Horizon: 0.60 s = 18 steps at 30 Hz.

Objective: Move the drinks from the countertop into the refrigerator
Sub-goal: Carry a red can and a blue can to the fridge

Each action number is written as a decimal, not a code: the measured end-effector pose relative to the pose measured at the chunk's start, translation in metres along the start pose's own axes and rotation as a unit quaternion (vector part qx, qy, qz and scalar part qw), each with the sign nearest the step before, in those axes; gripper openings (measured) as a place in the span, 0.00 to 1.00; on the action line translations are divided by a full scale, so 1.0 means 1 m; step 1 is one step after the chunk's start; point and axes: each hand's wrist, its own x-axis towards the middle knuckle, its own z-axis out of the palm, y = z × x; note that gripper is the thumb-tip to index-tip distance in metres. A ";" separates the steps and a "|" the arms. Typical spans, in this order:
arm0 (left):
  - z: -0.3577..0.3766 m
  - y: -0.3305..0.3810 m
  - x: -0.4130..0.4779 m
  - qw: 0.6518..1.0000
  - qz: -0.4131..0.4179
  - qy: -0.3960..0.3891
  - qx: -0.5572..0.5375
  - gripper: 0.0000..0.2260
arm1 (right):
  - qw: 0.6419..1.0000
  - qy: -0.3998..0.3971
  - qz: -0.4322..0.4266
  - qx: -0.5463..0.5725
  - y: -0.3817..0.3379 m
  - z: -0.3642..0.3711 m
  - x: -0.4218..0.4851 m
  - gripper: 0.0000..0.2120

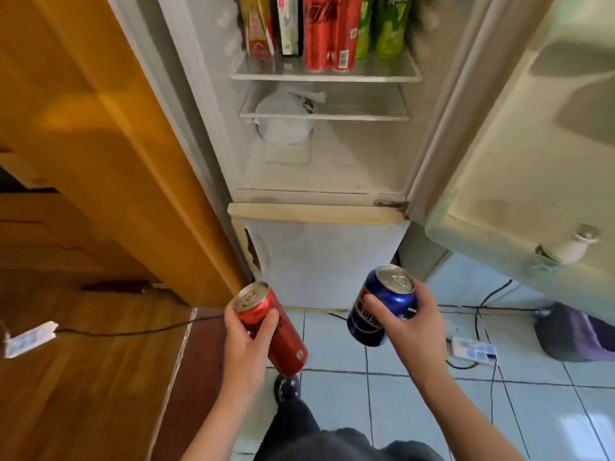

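Head view. The fridge (pixel 322 261) stands straight ahead with its upper door (pixel 532 144) swung open to the right; the lower door is closed.

Two hands are raised in front of the fridge's lower door, each with one can. The left hand (pixel 246 344) grips a slim red can (pixel 286 344), thumb laid across its near side and the other fingers curled round the back; the can tilts, its top toward the fridge. The right hand (pixel 416 327) grips a blue can (pixel 382 294), thumb pressed on its side and fingers wrapped round the far side; it also tilts, top up and toward the fridge. The two cans are apart and both are outside the fridge, below its open compartment.

Inside the fridge, the top shelf (pixel 326 76) carries six drinks in a row: two cartons (pixel 259 31) at the left, two red shelf cans (pixel 329 34) in the middle, and two green drinks (pixel 389 28) at the right, all upright and close together. On the next shelf down (pixel 324 117) is one white bag (pixel 283 118), at its left side.

In the open door's rack lies one small white bottle (pixel 572 249) with a silver cap.

On the tiled floor right of the fridge lie one power strip (pixel 472 351), several dark cables and one dark purple bag (pixel 579 337). Left of the fridge is a wooden panel (pixel 116 144).
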 end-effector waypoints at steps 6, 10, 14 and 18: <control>0.009 0.004 0.095 1.000 0.010 0.000 -0.007 0.17 | 1.000 -0.027 -0.009 -0.012 -0.006 0.054 0.079 0.22; 0.025 0.042 0.177 0.998 0.037 -0.046 -0.038 0.18 | 0.999 -0.011 -0.027 -0.023 -0.029 0.079 0.145 0.23; 0.043 0.092 0.256 0.989 0.094 -0.097 -0.066 0.22 | 0.998 0.003 -0.064 -0.024 -0.074 0.093 0.214 0.24; 0.062 0.152 0.324 0.969 0.206 -0.122 -0.067 0.26 | 0.990 0.022 -0.138 -0.009 -0.120 0.098 0.271 0.24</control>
